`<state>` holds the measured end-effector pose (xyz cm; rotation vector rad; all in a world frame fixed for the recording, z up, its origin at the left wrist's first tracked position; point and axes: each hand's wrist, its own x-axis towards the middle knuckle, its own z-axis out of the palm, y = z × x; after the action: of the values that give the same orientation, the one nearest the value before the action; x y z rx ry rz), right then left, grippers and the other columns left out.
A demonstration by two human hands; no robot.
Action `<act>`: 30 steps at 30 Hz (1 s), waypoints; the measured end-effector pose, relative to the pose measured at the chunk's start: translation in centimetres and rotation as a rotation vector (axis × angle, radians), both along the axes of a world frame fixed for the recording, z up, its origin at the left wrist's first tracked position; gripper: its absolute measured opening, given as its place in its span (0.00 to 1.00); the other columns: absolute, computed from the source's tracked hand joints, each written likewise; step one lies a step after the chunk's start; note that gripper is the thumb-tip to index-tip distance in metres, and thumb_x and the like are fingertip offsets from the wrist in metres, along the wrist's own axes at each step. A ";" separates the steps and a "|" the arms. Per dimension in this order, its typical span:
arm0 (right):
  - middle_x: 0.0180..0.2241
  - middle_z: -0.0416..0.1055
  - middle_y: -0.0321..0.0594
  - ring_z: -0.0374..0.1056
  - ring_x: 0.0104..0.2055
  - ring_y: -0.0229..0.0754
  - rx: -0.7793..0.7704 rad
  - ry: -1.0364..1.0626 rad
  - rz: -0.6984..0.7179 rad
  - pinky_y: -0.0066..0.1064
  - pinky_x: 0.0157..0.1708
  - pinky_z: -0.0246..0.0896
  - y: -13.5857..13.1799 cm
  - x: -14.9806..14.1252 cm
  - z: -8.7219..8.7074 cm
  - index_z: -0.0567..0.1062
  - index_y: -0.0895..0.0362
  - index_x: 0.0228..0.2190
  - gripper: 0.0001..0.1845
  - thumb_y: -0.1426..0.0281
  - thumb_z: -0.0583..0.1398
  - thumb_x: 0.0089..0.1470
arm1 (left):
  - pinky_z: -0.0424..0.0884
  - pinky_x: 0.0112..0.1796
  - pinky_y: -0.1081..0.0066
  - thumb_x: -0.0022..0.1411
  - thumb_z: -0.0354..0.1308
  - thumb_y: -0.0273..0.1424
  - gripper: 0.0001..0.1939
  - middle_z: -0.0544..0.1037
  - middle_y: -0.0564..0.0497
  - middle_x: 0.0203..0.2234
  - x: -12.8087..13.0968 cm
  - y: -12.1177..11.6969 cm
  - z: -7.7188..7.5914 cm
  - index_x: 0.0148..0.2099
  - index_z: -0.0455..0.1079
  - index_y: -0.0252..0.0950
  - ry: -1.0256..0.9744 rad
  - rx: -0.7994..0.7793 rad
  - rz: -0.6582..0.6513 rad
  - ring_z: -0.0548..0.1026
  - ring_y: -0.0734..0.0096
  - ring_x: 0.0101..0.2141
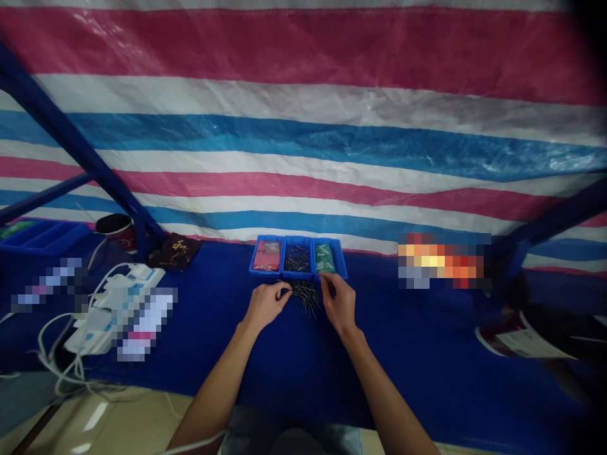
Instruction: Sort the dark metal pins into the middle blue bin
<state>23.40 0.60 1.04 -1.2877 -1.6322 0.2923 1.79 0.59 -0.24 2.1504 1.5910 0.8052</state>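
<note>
Three small blue plastic bins (298, 273) in a row at the back of the blue cloth-covered tabletop (417, 341): left bin with a red packet (266, 256), middle bin with dark thin metal pins (297, 258), right bin with a green packet (325, 259). Loose pile of the same dark pins (306, 296) on the tabletop just in front of the bins, between both hands.

Left hand (265, 304) palm down, fingers curled, fingertips pinched together at the pile's left edge; held pin too small to confirm. Right hand (337, 303) palm down, fingers half bent, fingertips at the pile's right edge and just below the right bin; pinching or only touching, cannot tell.

Pins lying flat, long axes mixed, most running roughly toward and away from the body, a few fanned out at the near side.

Nothing between hands and pile. Far left: white power strips with white cables (107, 309), dark cup (115, 226), dark brown booklet (174, 250), larger blue tray (42, 235). Right: printed paper (526, 341) near the table edge.

Behind: striped pink, white and blue tarp (303, 126) as back wall, blue metal frame struts (71, 142). Light tiled floor (118, 420) below the near edge.
</note>
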 end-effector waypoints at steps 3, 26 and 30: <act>0.32 0.75 0.40 0.70 0.31 0.41 -0.060 0.018 0.043 0.31 0.35 0.63 -1.1 0.8 -1.4 0.76 0.55 0.36 0.14 0.63 0.53 0.67 | 0.55 0.26 0.74 0.64 0.60 0.36 0.08 0.72 0.57 0.18 -0.2 0.1 -0.2 0.43 0.80 0.44 0.024 -0.006 -0.008 0.70 0.74 0.21; 0.37 0.75 0.41 0.72 0.36 0.42 -0.069 -0.148 0.235 0.30 0.37 0.64 -1.7 -0.9 -1.1 0.75 0.54 0.43 0.12 0.67 0.53 0.68 | 0.57 0.29 0.74 0.68 0.56 0.35 0.09 0.76 0.56 0.22 0.0 -0.3 1.1 0.43 0.78 0.41 0.085 -0.057 -0.086 0.71 0.74 0.24; 0.38 0.75 0.42 0.73 0.38 0.41 -0.049 -0.220 0.299 0.30 0.37 0.66 -2.0 -1.1 -1.0 0.76 0.53 0.43 0.10 0.66 0.56 0.66 | 0.57 0.29 0.75 0.69 0.56 0.36 0.10 0.70 0.57 0.19 0.0 -0.5 0.9 0.43 0.77 0.39 0.030 -0.029 -0.105 0.68 0.76 0.22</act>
<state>22.26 -1.35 0.03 -1.1410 -2.0212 0.3843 1.83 0.13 0.62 2.2149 1.4803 0.7162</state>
